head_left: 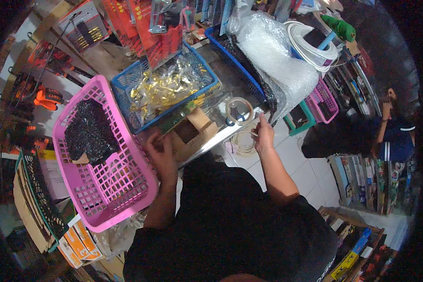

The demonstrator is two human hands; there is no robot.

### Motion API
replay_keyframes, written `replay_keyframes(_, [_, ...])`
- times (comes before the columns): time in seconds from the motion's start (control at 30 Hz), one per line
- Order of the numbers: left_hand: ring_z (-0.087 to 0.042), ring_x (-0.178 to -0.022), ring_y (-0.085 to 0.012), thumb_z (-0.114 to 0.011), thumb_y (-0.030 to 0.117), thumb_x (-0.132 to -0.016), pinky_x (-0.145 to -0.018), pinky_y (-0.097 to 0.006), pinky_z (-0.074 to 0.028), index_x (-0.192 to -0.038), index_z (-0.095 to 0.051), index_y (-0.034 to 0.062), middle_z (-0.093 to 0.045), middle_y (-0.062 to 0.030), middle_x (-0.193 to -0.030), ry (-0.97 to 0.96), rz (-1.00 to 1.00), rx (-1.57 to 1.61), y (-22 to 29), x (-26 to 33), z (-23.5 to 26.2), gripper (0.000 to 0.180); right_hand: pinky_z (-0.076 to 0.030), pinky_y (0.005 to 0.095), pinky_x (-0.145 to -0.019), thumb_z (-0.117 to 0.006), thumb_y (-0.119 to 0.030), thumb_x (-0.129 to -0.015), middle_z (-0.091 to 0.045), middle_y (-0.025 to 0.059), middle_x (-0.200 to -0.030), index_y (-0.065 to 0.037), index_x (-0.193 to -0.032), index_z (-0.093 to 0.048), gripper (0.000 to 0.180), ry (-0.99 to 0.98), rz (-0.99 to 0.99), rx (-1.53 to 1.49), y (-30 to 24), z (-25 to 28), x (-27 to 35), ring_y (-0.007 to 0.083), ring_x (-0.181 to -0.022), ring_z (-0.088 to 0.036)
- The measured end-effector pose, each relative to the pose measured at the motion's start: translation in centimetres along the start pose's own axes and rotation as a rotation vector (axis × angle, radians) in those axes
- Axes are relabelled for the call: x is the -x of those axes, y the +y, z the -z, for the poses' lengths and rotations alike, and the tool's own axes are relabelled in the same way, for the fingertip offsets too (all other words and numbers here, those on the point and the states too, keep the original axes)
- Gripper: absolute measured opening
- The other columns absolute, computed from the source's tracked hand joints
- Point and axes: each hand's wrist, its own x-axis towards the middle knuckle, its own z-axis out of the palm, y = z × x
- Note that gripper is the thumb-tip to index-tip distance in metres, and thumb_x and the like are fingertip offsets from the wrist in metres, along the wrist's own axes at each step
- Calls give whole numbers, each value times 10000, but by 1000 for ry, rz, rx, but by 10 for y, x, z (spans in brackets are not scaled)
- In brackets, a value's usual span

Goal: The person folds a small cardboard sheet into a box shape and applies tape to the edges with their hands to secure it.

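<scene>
Evidently, a roll of clear tape (239,111) is stood on the counter at about eleven o'clock from the right hand (263,135), whose fingers (260,120) are pinched narrowly on the tape's loose end. The left hand (161,152) is laid, fingers spread loosely, against a small cardboard box (191,133), just at three o'clock of a pink basket (127,188).

A small cardboard box (191,133) is touched by the left hand (162,152); right of the box, a tape roll (239,111) is held up by the right hand (263,135).
</scene>
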Motion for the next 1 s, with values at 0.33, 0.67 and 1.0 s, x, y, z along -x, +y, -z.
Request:
replay_keyframes(0.33, [-359,-1053,-293,-602,107,-758,-892,-390,-333,-1061,-492,43,-333,-157,-1114,-56,-459,-488,-1,43,12,329,-406,326,-743,-577,-181,-819,-581,70,-920,-63,-870,-609,133,-873,1330,704,-43,-48,96,212,-824,-521])
replay_keyframes(0.67, [-392,-1050,-390,-620,145,-653,-915,-444,-328,-1097,-595,135,-339,-241,-1194,-353,-551,-704,35,20,11,445,-410,413,-742,-583,-189,-757,-458,144,-840,-61,-984,-594,261,-1141,1299,1289,-48,-69,95,321,-848,-484])
replay_keyframes(1.0, [-382,-1091,-392,-672,205,-674,-877,-463,-345,-1084,-534,81,-346,-241,-1185,-388,-726,-661,32,15,7,450,-447,324,-611,-610,-27,-705,-456,116,-842,-34,-901,-537,208,-896,1033,1010,-54,-61,89,240,-746,-515])
